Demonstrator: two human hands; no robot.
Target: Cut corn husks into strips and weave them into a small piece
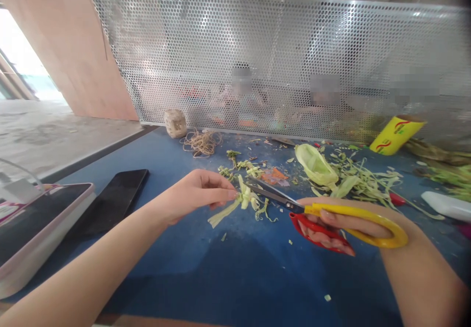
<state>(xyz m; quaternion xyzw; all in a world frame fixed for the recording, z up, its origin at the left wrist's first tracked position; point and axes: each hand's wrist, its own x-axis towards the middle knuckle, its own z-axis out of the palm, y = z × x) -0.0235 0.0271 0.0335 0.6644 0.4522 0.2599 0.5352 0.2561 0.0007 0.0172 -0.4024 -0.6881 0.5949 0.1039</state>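
Note:
My left hand [195,192] pinches a small bundle of pale green leaf strips [241,202] just above the blue table [228,273]. My right hand [342,224] grips scissors [316,214] with one yellow and one red handle. Their blades are slightly apart and point left at the bundle, the tips right beside the pinched end. Loose strips hang from the bundle onto the table.
A heap of green husk and leaf scraps [342,175] lies behind the scissors. Rubber bands [200,143] and a twine ball [175,122] sit by the perforated metal screen [279,62]. A black phone [110,199], a scale [33,229] at left, a yellow roll [395,133] at right. People sit behind the screen.

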